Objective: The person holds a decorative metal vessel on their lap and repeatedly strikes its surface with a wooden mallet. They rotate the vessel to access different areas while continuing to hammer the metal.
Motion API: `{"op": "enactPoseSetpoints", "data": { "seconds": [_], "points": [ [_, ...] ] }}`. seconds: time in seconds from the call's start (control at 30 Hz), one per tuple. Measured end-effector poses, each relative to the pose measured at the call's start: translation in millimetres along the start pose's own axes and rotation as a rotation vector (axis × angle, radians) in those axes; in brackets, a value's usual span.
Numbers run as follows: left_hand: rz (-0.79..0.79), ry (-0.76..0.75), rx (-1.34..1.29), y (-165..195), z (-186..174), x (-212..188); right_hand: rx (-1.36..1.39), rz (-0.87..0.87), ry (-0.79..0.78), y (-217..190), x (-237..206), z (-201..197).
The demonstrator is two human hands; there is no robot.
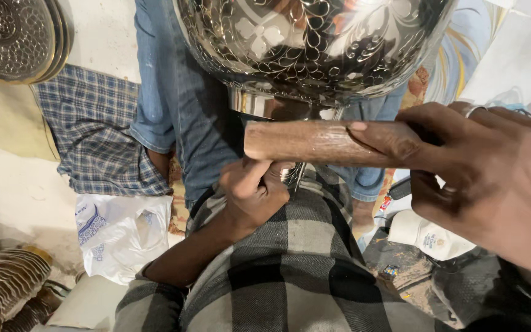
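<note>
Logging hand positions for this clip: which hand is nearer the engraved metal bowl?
Left. The left hand sits closed just below the bowl, at its base. The right hand is off to the side, gripping a wooden stick.

There was a single view, from a camera worn on the person's head, and it faced steeply downward over the lap. It sat very near the work: the right hand [493, 178] filled the right side of the frame, and the engraved metal bowl [314, 46] ran off the top edge (only its lower curve showed). The checked cloth [290, 270] over the knees took up the bottom. Farther down lay the floor [13, 190], at left. With no second view, nothing was shared.
</note>
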State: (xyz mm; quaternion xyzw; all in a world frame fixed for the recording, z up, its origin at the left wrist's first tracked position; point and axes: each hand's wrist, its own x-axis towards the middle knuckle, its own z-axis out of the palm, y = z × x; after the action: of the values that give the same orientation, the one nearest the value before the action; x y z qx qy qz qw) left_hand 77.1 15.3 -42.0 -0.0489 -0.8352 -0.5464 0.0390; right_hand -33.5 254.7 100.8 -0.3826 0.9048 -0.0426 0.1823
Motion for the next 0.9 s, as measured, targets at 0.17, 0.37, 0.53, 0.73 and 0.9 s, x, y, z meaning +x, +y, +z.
{"op": "enactPoseSetpoints", "data": {
  "seconds": [0.17,0.37,0.53,0.73,0.9],
  "points": [
    [0.026,0.056,-0.065,-5,9,-1,0.244,0.107,0.162,5,-15,25],
    [0.072,0.048,-0.009,-9,9,-10,0.238,0.119,0.138,14,-37,40],
    [0.045,-0.022,0.030,-24,12,-24,0.223,0.058,0.201,6,-14,14],
    [0.178,0.188,-0.245,-21,20,-20,0.475,0.267,0.258,-2,-20,34],
    [0.063,0.114,-0.055,3,12,-11,0.850,0.377,0.346,-5,-46,68]
  ]
}}
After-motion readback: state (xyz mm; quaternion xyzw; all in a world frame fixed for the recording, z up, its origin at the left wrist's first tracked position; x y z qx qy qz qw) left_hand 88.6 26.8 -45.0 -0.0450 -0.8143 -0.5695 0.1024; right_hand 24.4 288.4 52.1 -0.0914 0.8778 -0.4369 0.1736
